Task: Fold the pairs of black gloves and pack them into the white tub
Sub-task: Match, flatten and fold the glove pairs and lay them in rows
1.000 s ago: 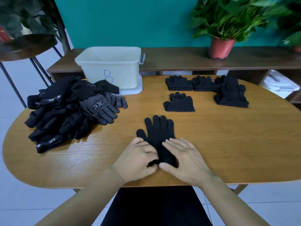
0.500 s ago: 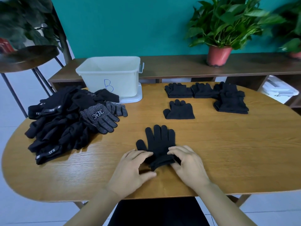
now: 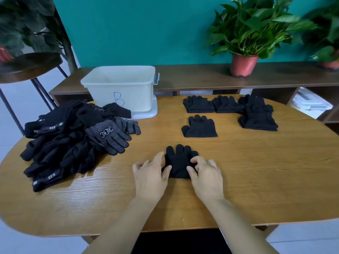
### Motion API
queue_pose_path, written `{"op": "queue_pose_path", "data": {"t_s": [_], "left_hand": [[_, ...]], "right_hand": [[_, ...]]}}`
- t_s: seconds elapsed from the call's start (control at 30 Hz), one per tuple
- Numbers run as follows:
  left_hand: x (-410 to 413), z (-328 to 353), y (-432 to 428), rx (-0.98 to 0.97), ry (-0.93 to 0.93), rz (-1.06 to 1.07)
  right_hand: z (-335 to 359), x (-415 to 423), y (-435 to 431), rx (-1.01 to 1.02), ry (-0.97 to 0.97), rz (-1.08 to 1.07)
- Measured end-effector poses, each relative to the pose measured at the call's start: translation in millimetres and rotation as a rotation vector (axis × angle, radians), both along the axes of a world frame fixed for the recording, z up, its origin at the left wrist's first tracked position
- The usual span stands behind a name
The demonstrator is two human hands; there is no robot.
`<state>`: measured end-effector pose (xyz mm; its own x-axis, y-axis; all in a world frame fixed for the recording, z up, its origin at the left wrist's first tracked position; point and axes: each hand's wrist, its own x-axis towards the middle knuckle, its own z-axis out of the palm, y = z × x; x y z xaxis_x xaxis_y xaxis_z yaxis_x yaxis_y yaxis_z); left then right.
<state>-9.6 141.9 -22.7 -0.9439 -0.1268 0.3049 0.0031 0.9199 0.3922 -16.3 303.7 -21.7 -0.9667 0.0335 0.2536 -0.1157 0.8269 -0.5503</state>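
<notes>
- Nearest, left hand [image 3: 149, 177] and right hand [image 3: 206, 177] each pinch a side edge of one glove pair [image 3: 178, 165], on the table [image 3: 256, 180] well in front of the white tub [image 3: 128, 92].
- Cuff end, flat a second ago, now doubled over: fold nearly done, packing pending.
- Front-left of the white tub: one loose heap [image 3: 64, 143].
- Right of the white tub: at least four folded bundles [image 3: 200, 126].
</notes>
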Motion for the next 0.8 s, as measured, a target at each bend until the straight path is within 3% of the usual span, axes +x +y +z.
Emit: {"op": "queue_pose_path", "data": {"t_s": [0.27,0.37,0.43,0.57,0.67,0.8], "left_hand": [[-12.0,-17.2,-22.3,-0.144,0.161,-0.12],[-1.5,-15.6,-21.0,-0.119,0.235,-0.297],[7.8,-11.9,-17.3,-0.175,0.161,-0.469],[9.7,-21.0,-18.7,-0.291,-0.08,-0.615],[1.2,-30.5,-26.2,-0.431,-0.027,-0.614],[-6.4,-36.6,-37.7,-0.525,0.043,-0.591]], "right_hand": [[0.5,0.7,11.1,0.121,0.034,0.034],[-0.6,6.2,15.0,0.197,0.199,0.091],[-1.3,8.7,12.1,0.326,0.266,0.211],[-5.3,8.5,7.3,0.581,0.015,0.41],[-9.5,4.0,13.9,0.555,-0.168,0.48],[-6.0,3.3,18.9,0.576,-0.165,0.472]]}}
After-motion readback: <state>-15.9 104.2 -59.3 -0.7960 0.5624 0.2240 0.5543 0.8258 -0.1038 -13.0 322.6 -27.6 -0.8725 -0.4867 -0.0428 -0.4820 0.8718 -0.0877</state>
